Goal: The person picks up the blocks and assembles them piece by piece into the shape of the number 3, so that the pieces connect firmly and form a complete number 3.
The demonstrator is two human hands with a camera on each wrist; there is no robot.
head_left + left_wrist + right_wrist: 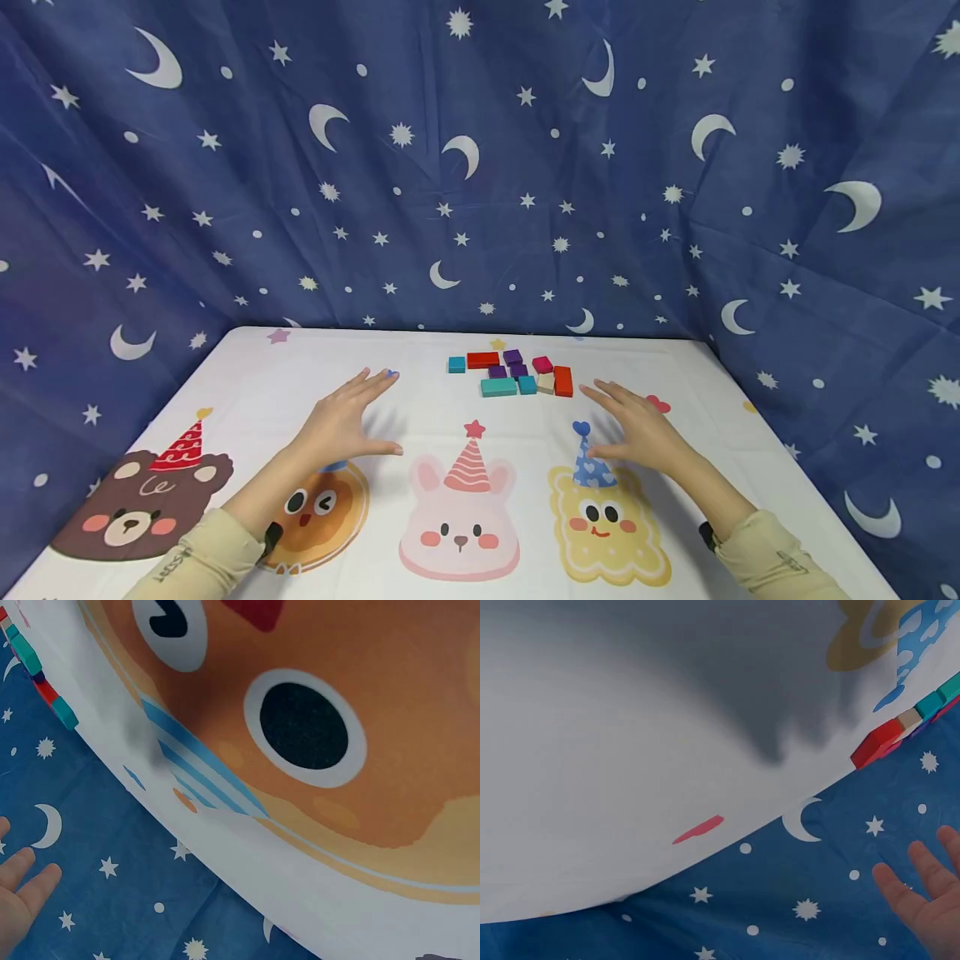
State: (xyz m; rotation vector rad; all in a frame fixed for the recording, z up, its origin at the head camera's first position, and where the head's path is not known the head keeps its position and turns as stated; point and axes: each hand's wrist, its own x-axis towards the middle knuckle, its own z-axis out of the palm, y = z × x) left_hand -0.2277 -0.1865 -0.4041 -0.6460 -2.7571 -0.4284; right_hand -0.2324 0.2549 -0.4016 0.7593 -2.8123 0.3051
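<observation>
Both hands hover over the table with fingers spread and nothing held. My left hand (343,423) is left of a loose cluster of coloured blocks, thumb pointing right; its fingertips (46,883) show at the edge of the left wrist view. On the other side, my right hand (637,425) is closest to an orange-red block (563,382), apart from it. The cluster also has a red block (483,360), a teal block (498,387), two blue blocks, several purple blocks (513,357), a pink-red block (542,365) and a beige block (545,383).
A white tablecloth (442,425) printed with cartoon figures covers the table, including a bear (131,521) and a pink rabbit (460,533). Behind and along the sides hangs a dark blue curtain (495,108) with moons and stars. The blocks lie near the table's far edge.
</observation>
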